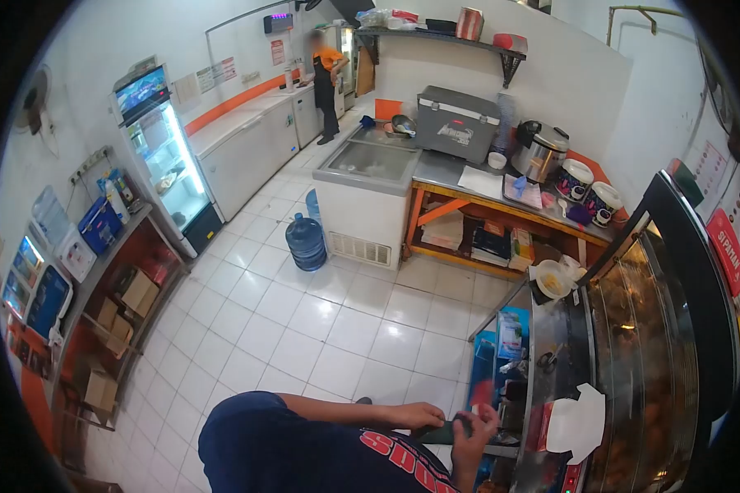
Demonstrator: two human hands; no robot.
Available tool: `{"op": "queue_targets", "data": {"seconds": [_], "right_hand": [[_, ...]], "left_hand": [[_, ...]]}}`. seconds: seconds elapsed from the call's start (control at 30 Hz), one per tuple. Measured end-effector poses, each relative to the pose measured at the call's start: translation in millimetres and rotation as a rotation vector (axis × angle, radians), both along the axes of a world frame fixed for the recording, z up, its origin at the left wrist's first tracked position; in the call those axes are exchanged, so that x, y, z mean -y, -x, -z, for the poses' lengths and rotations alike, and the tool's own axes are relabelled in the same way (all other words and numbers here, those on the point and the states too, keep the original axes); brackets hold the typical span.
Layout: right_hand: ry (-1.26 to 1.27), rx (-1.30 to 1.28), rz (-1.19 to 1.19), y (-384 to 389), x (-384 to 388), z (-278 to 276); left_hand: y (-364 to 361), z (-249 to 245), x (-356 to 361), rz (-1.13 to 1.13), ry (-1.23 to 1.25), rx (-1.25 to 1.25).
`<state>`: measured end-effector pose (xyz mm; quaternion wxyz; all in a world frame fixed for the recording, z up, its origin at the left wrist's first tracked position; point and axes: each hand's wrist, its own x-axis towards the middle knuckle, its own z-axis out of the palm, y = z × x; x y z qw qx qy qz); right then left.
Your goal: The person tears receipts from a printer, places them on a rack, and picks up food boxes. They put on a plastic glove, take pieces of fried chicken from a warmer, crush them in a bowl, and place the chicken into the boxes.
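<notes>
The head camera looks forward and down across the floor [288, 337].

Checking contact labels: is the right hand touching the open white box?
Apart. In the head view, a strip of the metal rack shows between the right hand and the open white box.

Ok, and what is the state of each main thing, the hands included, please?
Left hand: fingers bent, grip unclear
Right hand: fingers bent near a blurred red item
White box: open, flaps spread
Display cabinet: lit inside
Glass-door fridge: shut, lit inside
Cooler box: lid shut
Rice cooker: lid shut
Water bottle: upright
Chest freezer: lid shut
</notes>
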<state>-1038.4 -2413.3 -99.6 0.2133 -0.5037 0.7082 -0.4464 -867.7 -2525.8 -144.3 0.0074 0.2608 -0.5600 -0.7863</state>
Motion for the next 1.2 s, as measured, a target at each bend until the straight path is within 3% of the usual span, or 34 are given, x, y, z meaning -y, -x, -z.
{"op": "queue_targets", "data": {"seconds": [0.1, 0.17, 0.27, 0.37, 0.43, 0.5, 0.53, 0.57, 0.63, 0.67, 0.7, 0.77, 0.8, 0.83, 0.9, 0.97, 1.0, 1.03, 1.1, 1.13, 1.2], "right_hand": [[-0.067, 0.164, -0.183, -6.8, 6.5, -17.8], [-0.006, 0.192, -0.152, -10.6, 10.7, -12.1], [-0.054, 0.195, -0.228, -16.9, 16.7, -20.3], [0.139, 0.373, -0.062, -26.0, 18.6, -7.1], [0.294, 0.471, 0.053, -28.8, 27.2, 10.5], [0.239, 0.837, 0.473, -27.3, 32.2, 19.8], [0.212, 1.23, 0.249, -13.5, 24.6, 34.8], [0.211, 1.23, 0.249, -12.7, 22.4, 39.6], [0.221, 1.606, -0.044, -10.8, 21.8, 47.5], [0.302, 1.405, -0.006, -15.9, 26.9, 53.2], [0.301, 1.406, -0.007, -16.9, 33.2, 49.9], [0.384, 1.4, 0.114, -11.5, 48.6, 42.4], [0.337, 1.348, 0.206, -2.9, 51.6, 46.7], [0.338, 1.348, 0.206, -3.7, 54.6, 53.9], [0.173, 0.614, 0.239, -5.0, 63.0, 63.4], [0.095, 0.577, 0.148, -13.7, 68.1, 55.1], [0.012, 0.263, -0.088, -20.5, 71.1, 35.5], [-0.069, -0.055, -0.322, -26.9, 74.3, 15.3], [-0.135, 0.028, -0.411, -34.6, 78.6, -2.0], [-0.112, 0.01, -0.487, -33.1, 82.7, -0.3], [-0.072, -0.017, -0.548, -25.5, 91.2, -4.9]], "left_hand": [[-13.2, -9.5, 6.4, 0.013, 0.01, -0.004], [-18.1, -14.9, 10.3, -0.006, -0.003, -0.031], [-22.5, -19.5, 17.0, -0.012, 0.175, -0.018], [-33.5, -26.4, 27.5, 0.002, 0.201, 0.01], [-37.4, -20.8, 36.9, -0.301, -0.067, -0.153], [-41.6, -13.2, 50.2, -0.444, -0.422, -0.468], [-45.5, -8.7, 54.5, -0.471, -0.476, -0.5], [-50.7, -20.2, 59.0, -0.497, -0.53, -0.532], [-55.9, -25.5, 65.8, -0.489, -0.559, -0.51], [-57.6, -26.2, 67.5, -0.481, -0.587, -0.489], [-58.2, -17.3, 72.7, -0.483, -0.587, -0.488], [-57.7, 6.3, 86.9, -0.602, -0.376, -0.198], [-61.4, -18.5, 87.0, -0.726, -0.145, 0.24], [-56.0, 31.3, 88.9, -0.992, 0.599, 0.373], [-66.2, -86.9, 79.2, -0.954, 1.424, 0.1], [-58.2, -106.9, 84.3, -0.495, 1.519, -0.197], [-54.1, -110.6, 88.7, -0.184, 1.57, -0.182], [-49.3, -97.8, 88.2, -0.023, 1.504, -0.095], [-51.8, -68.9, 99.6, 0.354, 0.964, 0.135], [-56.4, -48.2, 108.5, 0.286, 0.701, -0.073], [-69.1, -32.9, 113.8, 0.187, 0.612, -0.021]]}}
